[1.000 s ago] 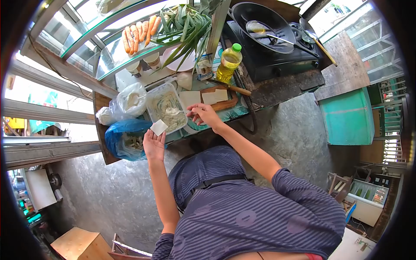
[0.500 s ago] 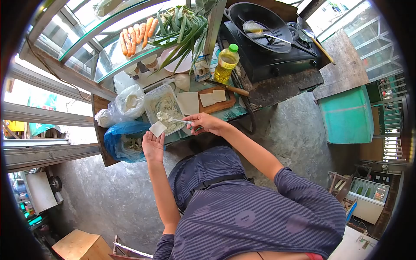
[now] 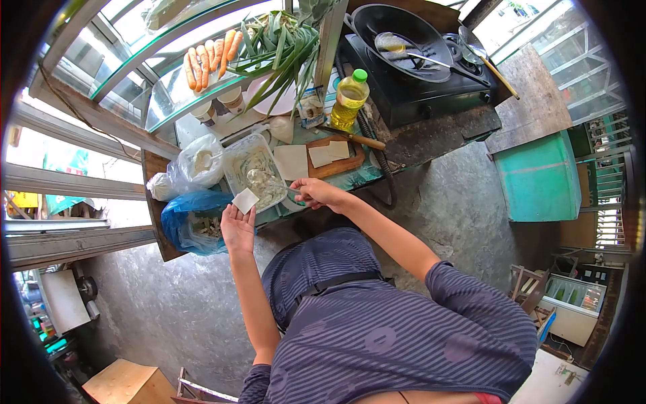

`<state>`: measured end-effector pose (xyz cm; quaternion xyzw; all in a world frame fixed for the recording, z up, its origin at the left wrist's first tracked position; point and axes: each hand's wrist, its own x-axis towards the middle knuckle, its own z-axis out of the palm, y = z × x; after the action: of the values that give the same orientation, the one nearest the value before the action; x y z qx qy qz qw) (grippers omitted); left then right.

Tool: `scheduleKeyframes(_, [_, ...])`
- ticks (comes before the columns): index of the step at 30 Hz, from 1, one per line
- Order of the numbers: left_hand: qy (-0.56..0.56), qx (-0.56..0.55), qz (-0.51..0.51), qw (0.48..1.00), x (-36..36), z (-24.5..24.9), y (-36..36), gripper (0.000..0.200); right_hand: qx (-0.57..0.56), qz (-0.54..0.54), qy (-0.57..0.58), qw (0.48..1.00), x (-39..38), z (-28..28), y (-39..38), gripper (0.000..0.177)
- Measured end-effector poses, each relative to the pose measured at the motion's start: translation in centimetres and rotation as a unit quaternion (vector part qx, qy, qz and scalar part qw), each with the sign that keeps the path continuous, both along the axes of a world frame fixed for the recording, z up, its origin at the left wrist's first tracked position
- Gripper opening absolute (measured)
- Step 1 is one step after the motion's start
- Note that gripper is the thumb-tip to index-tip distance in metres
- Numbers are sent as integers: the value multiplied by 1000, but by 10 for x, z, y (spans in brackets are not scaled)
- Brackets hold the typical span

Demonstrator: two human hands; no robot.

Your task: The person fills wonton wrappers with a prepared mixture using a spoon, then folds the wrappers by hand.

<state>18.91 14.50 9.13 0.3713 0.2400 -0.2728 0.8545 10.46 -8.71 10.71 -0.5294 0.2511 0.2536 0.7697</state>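
Note:
My left hand [image 3: 238, 229] is palm up, with a small square white wrapper [image 3: 245, 200] lying across its fingertips. Pinched by its handle in my right hand [image 3: 319, 193] is a spoon [image 3: 258, 178], its bowl heaped with pale filling over the plastic tub [image 3: 233, 182]. More of that creamy, green-flecked filling is smeared inside the tub. Just right of the tub lies a stack of square wrappers [image 3: 291, 162]. Other wrapper pieces [image 3: 328, 154] rest on a wooden cutting board [image 3: 352, 161], beside a wooden-handled knife [image 3: 367, 141].
A blue plastic bag [image 3: 176, 221] and a clear bag [image 3: 200, 159] sit left of the tub. Behind are an oil bottle [image 3: 350, 101], carrots [image 3: 212, 59] and leafy greens [image 3: 282, 57]. A black wok [image 3: 367, 27] with utensils stands on the stove [image 3: 397, 111].
The spoon in my right hand has moved slightly right and lower, from beside the wrapper to over the tub's filling. My left hand and the wrapper stay in place.

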Motion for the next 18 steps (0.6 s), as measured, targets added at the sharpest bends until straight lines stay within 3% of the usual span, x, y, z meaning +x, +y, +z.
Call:
scheduleKeyframes(8, [10, 11, 1, 1000, 1, 3, -6, 43, -31, -58, -3, 998, 3, 15, 0, 22])
scheduleKeyframes(14, [4, -1, -22, 1000, 0, 4, -10, 41, -129, -88, -58, 986, 4, 20, 5, 25])
scheduleKeyframes(18, [-13, -6, -44, 999, -1, 13, -15, 40, -134, -84, -93, 983, 5, 17, 8, 23])
